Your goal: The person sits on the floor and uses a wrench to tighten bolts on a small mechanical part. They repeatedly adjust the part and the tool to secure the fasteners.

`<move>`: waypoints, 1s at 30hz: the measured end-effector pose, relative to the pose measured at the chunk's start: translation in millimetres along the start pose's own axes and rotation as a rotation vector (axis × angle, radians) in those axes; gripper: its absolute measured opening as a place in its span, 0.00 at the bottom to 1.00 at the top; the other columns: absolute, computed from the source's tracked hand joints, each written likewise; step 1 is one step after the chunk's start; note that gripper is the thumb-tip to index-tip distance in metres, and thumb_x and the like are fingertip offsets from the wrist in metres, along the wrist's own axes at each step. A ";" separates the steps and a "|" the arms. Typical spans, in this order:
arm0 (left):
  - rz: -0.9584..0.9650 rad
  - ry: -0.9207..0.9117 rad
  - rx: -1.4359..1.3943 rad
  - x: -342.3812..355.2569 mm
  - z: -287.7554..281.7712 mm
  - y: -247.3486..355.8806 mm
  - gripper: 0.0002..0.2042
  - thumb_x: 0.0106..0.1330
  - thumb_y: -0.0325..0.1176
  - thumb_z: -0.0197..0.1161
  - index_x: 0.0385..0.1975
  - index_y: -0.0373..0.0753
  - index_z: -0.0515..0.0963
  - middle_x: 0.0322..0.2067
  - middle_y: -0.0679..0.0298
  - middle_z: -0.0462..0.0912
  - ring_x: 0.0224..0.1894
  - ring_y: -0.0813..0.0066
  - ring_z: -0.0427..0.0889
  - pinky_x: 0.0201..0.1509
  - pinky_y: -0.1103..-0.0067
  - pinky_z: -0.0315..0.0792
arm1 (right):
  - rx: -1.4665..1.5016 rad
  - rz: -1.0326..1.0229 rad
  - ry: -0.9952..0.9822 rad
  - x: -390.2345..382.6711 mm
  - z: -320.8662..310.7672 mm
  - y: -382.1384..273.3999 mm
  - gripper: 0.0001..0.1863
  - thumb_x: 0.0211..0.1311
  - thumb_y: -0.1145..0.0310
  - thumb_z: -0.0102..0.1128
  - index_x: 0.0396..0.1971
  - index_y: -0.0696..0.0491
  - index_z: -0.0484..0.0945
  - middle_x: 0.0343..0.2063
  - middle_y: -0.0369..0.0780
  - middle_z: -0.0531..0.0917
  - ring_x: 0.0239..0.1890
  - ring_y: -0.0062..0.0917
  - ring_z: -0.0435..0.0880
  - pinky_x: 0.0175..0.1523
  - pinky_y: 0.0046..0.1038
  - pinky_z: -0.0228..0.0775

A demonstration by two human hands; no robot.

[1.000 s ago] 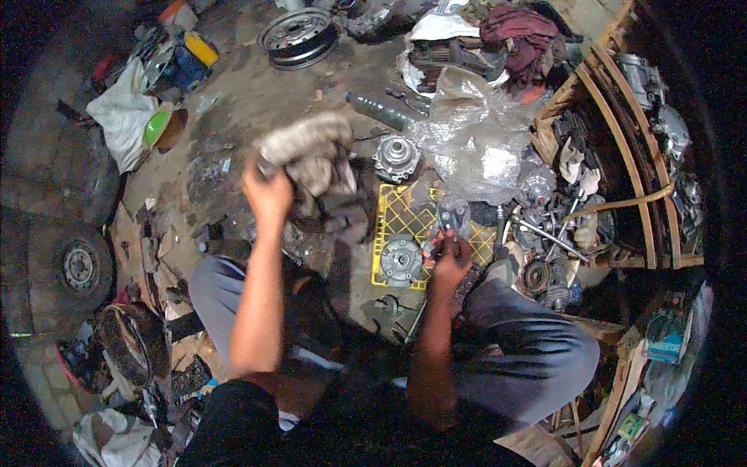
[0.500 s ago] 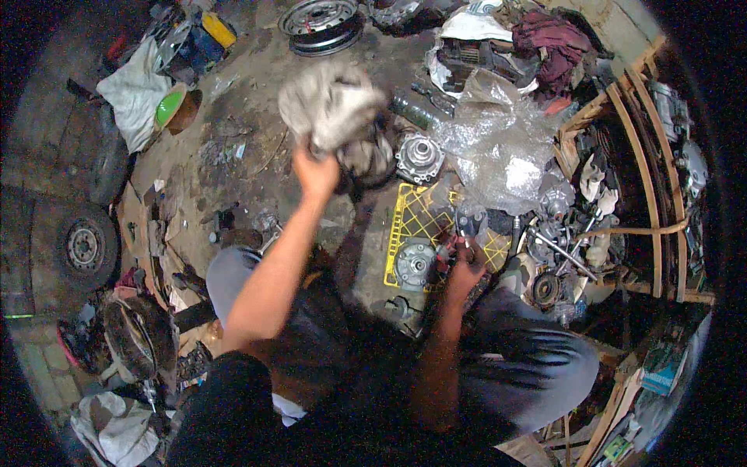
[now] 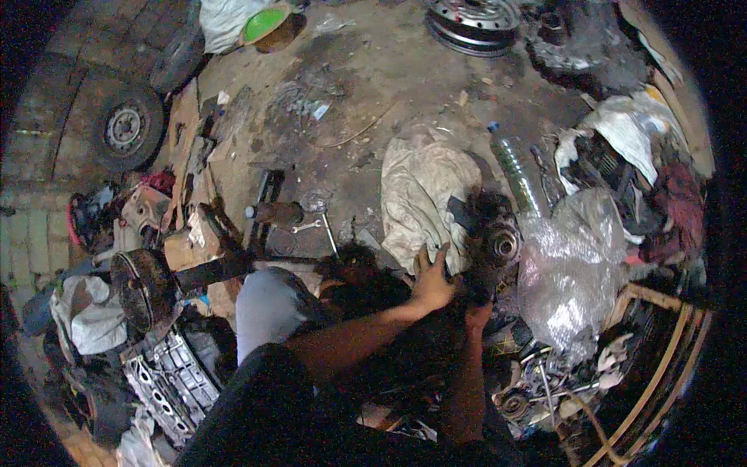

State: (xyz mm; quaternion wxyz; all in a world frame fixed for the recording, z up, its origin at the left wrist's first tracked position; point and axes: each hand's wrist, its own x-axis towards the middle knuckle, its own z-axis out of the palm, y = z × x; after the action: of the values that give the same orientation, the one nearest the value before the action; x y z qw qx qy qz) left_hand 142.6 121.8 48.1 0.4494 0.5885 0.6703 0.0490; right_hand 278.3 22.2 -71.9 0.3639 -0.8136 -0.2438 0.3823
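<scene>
left fingers: we're spreading them narrow over the lower edge of the dirty rag [image 3: 424, 194], fingertips [image 3: 433, 257] pressing into the cloth, centre of frame
left hand [image 3: 430, 284]: we're laying it on the rag, just left of the round metal part [image 3: 498, 243]; we're not closing it round anything that shows
right fingers: we can't tell their state, they're sitting in shadow under the part
right hand [image 3: 476, 315]: we're reaching it up from lower centre, touching or just under the dark underside of the metal part; whether we're gripping it is not readable
rag: it's lying crumpled on the dirt floor [image 3: 389, 70], centre of frame, right edge touching the metal part
metal part: it's sitting right of centre, between the rag and the clear plastic sheet [image 3: 572, 272]
plastic bottle [image 3: 513, 167]: it's lying tilted just above the part, upper right of centre
spanner [image 3: 327, 229]: it's lying on the floor left of the rag, near a dark bar [image 3: 264, 206]
wheel rim [image 3: 473, 17]: it's sitting at the top edge, well apart from our hands
small tyre [image 3: 124, 128]: it's leaning at upper left
green bowl [image 3: 264, 22]: it's sitting at the top left edge
engine casting [image 3: 167, 381]: it's lying at lower left, beside our knee [image 3: 268, 303]
wooden frame [image 3: 661, 350]: it's curving along the lower right
</scene>
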 end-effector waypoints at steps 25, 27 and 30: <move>-0.125 0.687 -0.366 -444.3 -272.6 123.1 0.15 0.61 0.30 0.63 0.49 0.41 0.77 0.51 0.51 0.77 0.57 0.49 0.72 0.63 0.63 0.65 | -0.422 -0.230 -0.769 -166.3 -261.3 -335.6 0.08 0.61 0.69 0.64 0.39 0.54 0.81 0.34 0.38 0.84 0.37 0.25 0.81 0.44 0.26 0.72; -0.194 0.731 -0.404 -474.8 -298.4 137.8 0.15 0.60 0.30 0.63 0.48 0.40 0.78 0.50 0.50 0.78 0.56 0.49 0.73 0.62 0.63 0.66 | -0.428 -0.270 -0.807 -172.7 -263.9 -368.8 0.08 0.61 0.69 0.64 0.39 0.54 0.81 0.35 0.38 0.84 0.37 0.26 0.81 0.44 0.26 0.72; -0.292 0.780 -0.423 -492.5 -313.6 131.7 0.13 0.60 0.30 0.63 0.46 0.39 0.78 0.48 0.50 0.79 0.54 0.49 0.74 0.60 0.63 0.67 | -0.429 -0.320 -0.846 -178.3 -252.4 -395.7 0.08 0.61 0.69 0.63 0.39 0.54 0.81 0.35 0.38 0.84 0.37 0.26 0.81 0.44 0.26 0.73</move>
State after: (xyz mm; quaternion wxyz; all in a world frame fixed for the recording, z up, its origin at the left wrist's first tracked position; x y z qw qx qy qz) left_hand -13.9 -103.4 580.2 0.2763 0.3211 0.8401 0.3387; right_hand 328.1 43.4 427.3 0.1118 -0.5963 -0.5649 0.5593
